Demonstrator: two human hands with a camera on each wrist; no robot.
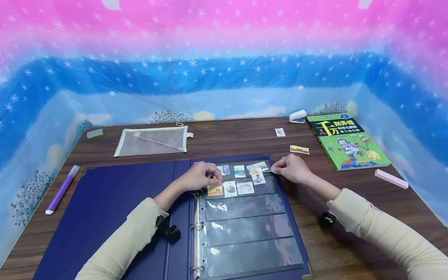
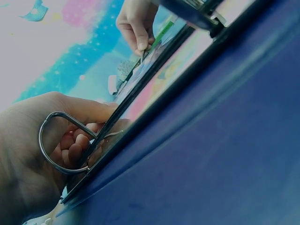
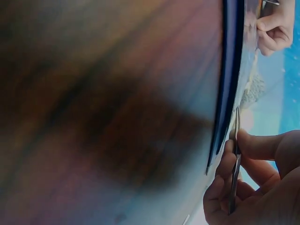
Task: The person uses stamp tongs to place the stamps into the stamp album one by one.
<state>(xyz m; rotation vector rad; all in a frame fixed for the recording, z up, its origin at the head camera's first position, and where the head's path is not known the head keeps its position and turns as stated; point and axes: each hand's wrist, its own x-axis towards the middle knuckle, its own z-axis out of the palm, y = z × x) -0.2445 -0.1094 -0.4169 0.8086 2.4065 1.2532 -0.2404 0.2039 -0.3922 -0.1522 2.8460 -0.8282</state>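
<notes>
With right fingers (image 3: 226, 166) closed round tweezers (image 3: 235, 183) and left fingers (image 1: 214, 181) pinching the pocket page (image 1: 241, 227), worked beside stamps (image 1: 259, 176); judged light, easily creased, best taken by edges.

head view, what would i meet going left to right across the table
Purple marker → small yellow-green block → mesh zip pouch → left hand → tilted stamp with a figure → right hand → green book → pink bar

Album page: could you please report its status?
Right grip holding tweezers by page; left grip beside binder ring; stamps in upper rows, one overlapping another.
</notes>
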